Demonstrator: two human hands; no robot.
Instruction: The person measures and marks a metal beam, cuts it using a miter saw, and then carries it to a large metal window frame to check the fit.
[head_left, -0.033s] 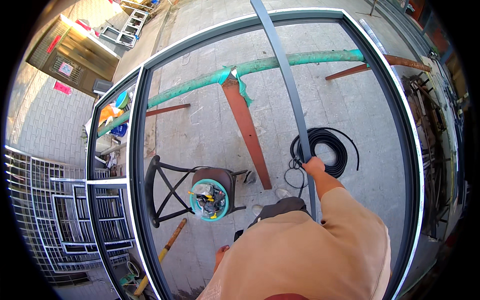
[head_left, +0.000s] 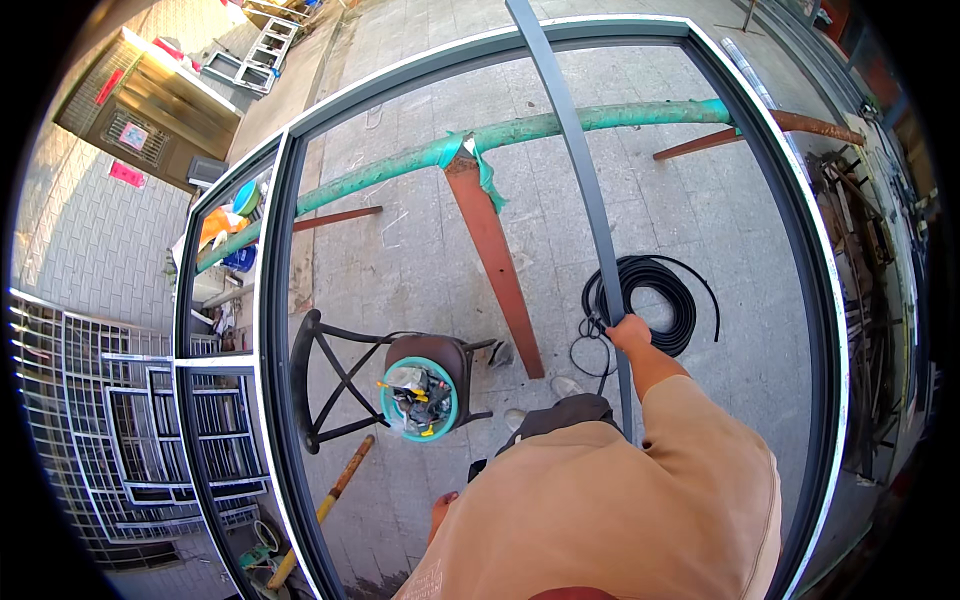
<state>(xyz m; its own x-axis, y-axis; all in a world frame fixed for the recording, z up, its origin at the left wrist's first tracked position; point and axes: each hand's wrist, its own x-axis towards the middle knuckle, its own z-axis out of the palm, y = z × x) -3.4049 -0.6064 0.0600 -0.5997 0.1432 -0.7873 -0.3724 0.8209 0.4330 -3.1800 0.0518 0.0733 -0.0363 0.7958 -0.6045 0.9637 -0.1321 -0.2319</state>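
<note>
A long grey metal bar [head_left: 575,150] slants across a large grey window frame [head_left: 420,88], over its far rail and down toward my body. My right hand [head_left: 628,332] is closed around the bar's near part, its fingers partly hidden behind the wrist. Low at my left side hangs my left hand [head_left: 442,508], partly covered by my tan shirt; its fingers are too hidden to read. Beneath the bar, a coil of black hose [head_left: 675,300] lies on the paving close to my right hand.
A green-wrapped pipe [head_left: 370,178] on rust-red legs [head_left: 490,260] passes under the frame. Left of me, a chair [head_left: 340,385] bears a turquoise basin [head_left: 453,415] of small parts. Metal grilles [head_left: 180,440] stand far left; scrap lengths [head_left: 850,230] pile up at right.
</note>
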